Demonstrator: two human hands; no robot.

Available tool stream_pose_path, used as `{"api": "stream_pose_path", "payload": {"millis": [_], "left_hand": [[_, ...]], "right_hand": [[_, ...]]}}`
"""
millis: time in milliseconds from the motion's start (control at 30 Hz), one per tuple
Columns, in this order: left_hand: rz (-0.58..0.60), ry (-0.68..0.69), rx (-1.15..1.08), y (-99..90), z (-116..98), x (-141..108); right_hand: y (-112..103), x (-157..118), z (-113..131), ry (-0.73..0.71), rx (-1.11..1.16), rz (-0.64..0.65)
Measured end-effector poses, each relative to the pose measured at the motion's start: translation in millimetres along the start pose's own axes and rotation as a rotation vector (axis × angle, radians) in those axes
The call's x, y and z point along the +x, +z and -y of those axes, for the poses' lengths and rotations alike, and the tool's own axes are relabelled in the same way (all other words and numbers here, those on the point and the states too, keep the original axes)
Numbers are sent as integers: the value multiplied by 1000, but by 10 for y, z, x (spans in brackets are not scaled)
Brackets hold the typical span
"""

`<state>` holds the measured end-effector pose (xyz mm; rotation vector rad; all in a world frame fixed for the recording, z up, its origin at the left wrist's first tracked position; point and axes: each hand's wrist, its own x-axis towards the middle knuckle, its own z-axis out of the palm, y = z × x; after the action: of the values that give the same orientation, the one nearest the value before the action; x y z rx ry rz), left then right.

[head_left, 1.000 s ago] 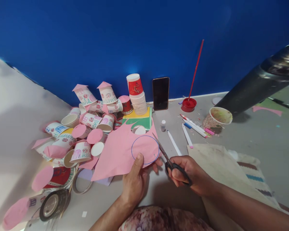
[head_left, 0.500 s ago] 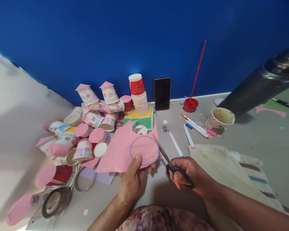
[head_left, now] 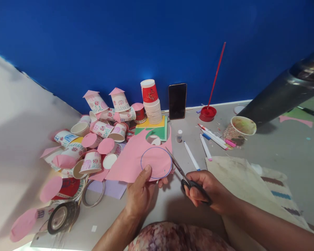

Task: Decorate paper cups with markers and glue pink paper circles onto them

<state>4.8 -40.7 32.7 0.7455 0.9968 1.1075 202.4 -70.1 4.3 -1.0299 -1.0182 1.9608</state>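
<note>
My left hand (head_left: 142,190) grips a sheet of pink paper (head_left: 131,157) by its near edge, thumb on top and fingers beneath. A blue circle is drawn on the paper, and a rounded notch is cut from its far edge. In my right hand (head_left: 202,188) is a pair of scissors (head_left: 181,171) with black handles, fingers wrapped through the loops. The blades look nearly together, their tips at the right edge of the paper beside the circle; whether they touch it I cannot tell.
Decorated paper cups (head_left: 91,162) with pink tops crowd the left side, near tape rolls (head_left: 58,219). A cup stack (head_left: 153,111), a phone (head_left: 177,101) and a red holder (head_left: 207,113) stand by the blue wall. Markers (head_left: 191,155), a cloth (head_left: 230,181) and a dark flask (head_left: 272,97) lie rightward.
The pink paper has shifted and tilted slightly in my left hand, its near left edge rising a little. The scissors stay almost in place. The whole view has moved slightly.
</note>
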Motion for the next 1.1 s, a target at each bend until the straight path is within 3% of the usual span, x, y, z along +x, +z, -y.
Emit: {"api": "stream_pose_path", "payload": {"millis": [200,400,700,1100], "left_hand": [[11,35,19,-53,-11,30],[-2,68,148,-4,-164,14],[49,59,188,-117,-161,49],[97,21,169,-129,-268,54]], "right_hand": [[-19,-3,-40,-8,-6,10],[-20,-1,-32,21,-32,-5],[-15,8,-36,56,-70,-38],[-23,2,-51,71,-118,-39]]}}
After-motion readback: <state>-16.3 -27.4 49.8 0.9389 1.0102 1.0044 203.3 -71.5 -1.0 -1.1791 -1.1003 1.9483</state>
